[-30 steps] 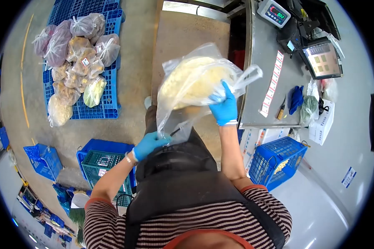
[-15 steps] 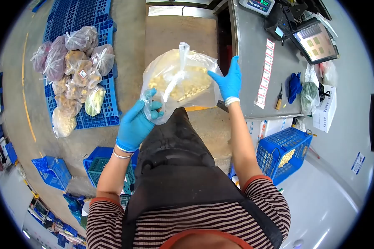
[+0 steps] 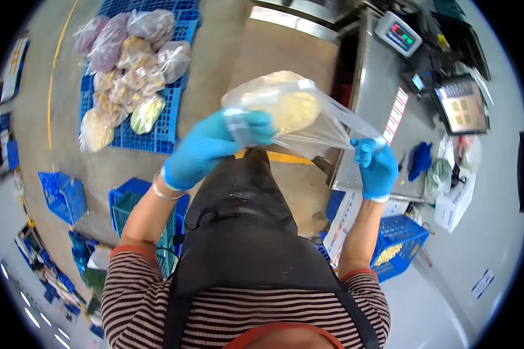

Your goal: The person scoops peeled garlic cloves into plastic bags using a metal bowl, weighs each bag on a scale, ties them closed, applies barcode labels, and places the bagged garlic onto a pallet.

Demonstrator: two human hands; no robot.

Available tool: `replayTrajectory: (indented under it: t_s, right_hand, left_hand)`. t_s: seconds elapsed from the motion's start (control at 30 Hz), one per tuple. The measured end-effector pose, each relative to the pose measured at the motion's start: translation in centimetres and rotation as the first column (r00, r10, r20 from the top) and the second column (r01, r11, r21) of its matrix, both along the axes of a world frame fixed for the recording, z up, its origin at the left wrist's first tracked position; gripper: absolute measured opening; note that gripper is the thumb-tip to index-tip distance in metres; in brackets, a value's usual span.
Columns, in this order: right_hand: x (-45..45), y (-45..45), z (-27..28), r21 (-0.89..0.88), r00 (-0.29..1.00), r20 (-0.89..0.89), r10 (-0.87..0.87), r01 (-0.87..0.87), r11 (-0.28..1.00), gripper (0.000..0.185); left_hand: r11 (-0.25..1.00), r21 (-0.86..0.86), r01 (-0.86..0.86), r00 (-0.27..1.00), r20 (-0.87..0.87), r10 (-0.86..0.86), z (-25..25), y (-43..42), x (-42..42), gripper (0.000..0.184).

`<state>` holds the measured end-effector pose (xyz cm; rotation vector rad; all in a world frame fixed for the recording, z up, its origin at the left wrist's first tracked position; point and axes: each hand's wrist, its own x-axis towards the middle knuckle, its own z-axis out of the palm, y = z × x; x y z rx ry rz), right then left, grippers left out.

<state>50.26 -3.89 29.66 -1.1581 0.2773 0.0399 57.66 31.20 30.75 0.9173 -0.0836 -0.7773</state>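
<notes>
A clear plastic bag (image 3: pixel 297 110) with pale yellow pieces inside hangs in front of me, stretched sideways between both gloved hands. My left hand (image 3: pixel 218 139), in a blue glove, is closed round the bag's left part, with plastic bunched over its fingers. Pulled out to the right, a corner of the bag sits in the closed fingers of my right hand (image 3: pixel 375 164), also gloved in blue. The contents are blurred through the plastic.
To the left, a blue pallet (image 3: pixel 183 75) bears several filled bags (image 3: pixel 137 72). A metal table (image 3: pixel 384 70) at right holds a scale (image 3: pixel 397 34), a screen (image 3: pixel 461 107) and a label strip (image 3: pixel 396 115). Below stands a blue basket (image 3: pixel 399 244) with pale pieces.
My right hand has gone from open beside the bag to closed on its corner, pulling it right and down. My left hand has risen slightly. The view has turned.
</notes>
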Motion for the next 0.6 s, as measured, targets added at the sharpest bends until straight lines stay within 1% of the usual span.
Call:
replayTrajectory:
  t_s: [0.03, 0.07, 0.13, 0.17, 0.2, 0.23, 0.27, 0.3, 0.37, 0.43, 0.47, 0.53, 0.57, 0.6]
  right_hand:
    - [-0.4, 0.4, -0.5, -0.206, 0.993, 0.012, 0.114, -0.11, 0.972, 0.026]
    - [-0.4, 1.1, -1.2, -0.398, 0.973, 0.012, 0.231, -0.207, 0.894, 0.031]
    - [0.5, 3.7, -1.6, -0.416, 0.913, -0.01, 0.407, -0.374, 0.829, 0.036]
    - [0.7, 4.3, -2.4, -0.353, 0.909, -0.037, 0.415, -0.401, 0.845, 0.038]
    - [0.0, 4.4, -4.5, -0.276, 0.955, -0.199, 0.22, -0.27, 0.922, 0.035]
    - [0.5, 4.2, -5.3, -0.203, 0.918, -0.348, 0.188, -0.27, 0.941, 0.035]
    - [0.6, 4.2, -5.6, -0.138, 0.855, -0.495, 0.156, -0.255, 0.957, 0.035]
    - [0.9, 4.9, -5.1, -0.078, 0.892, -0.411, 0.191, -0.243, 0.967, 0.04]
    - [1.3, 5.7, -4.4, -0.182, 0.876, -0.412, 0.249, -0.347, 0.92, 0.043]
    - [0.8, 5.3, -4.4, -0.277, 0.854, -0.434, 0.288, -0.431, 0.859, 0.045]
    - [0.7, 4.6, -4.9, -0.459, 0.87, -0.393, 0.297, -0.466, 0.757, 0.04]
    - [2.2, 3.2, -5.9, -0.687, 0.871, -0.35, 0.345, -0.489, 0.538, 0.029]
    - [3.5, 1.0, -8.9, -0.685, 0.926, -0.3, 0.228, -0.375, 0.625, 0.023]
    - [4.8, -1.0, -13.1, -0.674, 0.961, -0.257, 0.099, -0.252, 0.694, 0.019]
  left_hand:
    - [1.0, 0.009, -0.006, 0.999, 0.045, 0.006, 0.2, -1.0, 0.1, 0.058]
    - [0.941, 0.313, 0.126, 0.935, 0.281, -0.218, -0.3, -1.3, 0.9, 0.072]
    - [0.94, 0.329, 0.091, 0.873, 0.428, -0.234, -5.4, -3.3, 0.0, 0.052]
    - [0.968, 0.253, -0.005, 0.845, 0.518, -0.131, -7.6, -5.1, -0.9, 0.046]
    - [0.995, 0.069, 0.075, 0.996, 0.033, -0.078, -8.8, -7.2, -1.4, 0.044]
    - [0.928, 0.342, 0.144, 0.949, 0.219, -0.228, -8.9, -8.0, -1.3, 0.045]
    - [0.881, 0.466, -0.077, 0.778, 0.581, -0.239, -8.4, -9.1, -1.3, 0.049]
    - [0.799, 0.568, -0.199, 0.534, 0.746, -0.398, -7.8, -10.3, -0.8, 0.053]
    - [0.817, 0.575, -0.051, 0.725, 0.584, -0.366, -8.1, -12.5, -0.4, 0.064]
    - [0.862, 0.474, 0.178, 0.716, 0.539, -0.444, -7.4, -12.5, 1.5, 0.061]
    - [0.857, 0.433, 0.278, 0.619, 0.602, -0.505, -9.6, -12.9, 2.2, 0.054]
    - [0.951, 0.288, 0.111, 0.68, 0.676, -0.284, -13.1, -12.7, 1.5, 0.035]
    - [0.923, 0.375, 0.089, 0.761, 0.572, -0.306, -13.9, -11.3, 1.3, 0.029]
    - [0.866, 0.482, 0.136, 0.794, 0.469, -0.386, -14.9, -9.6, 1.2, 0.03]
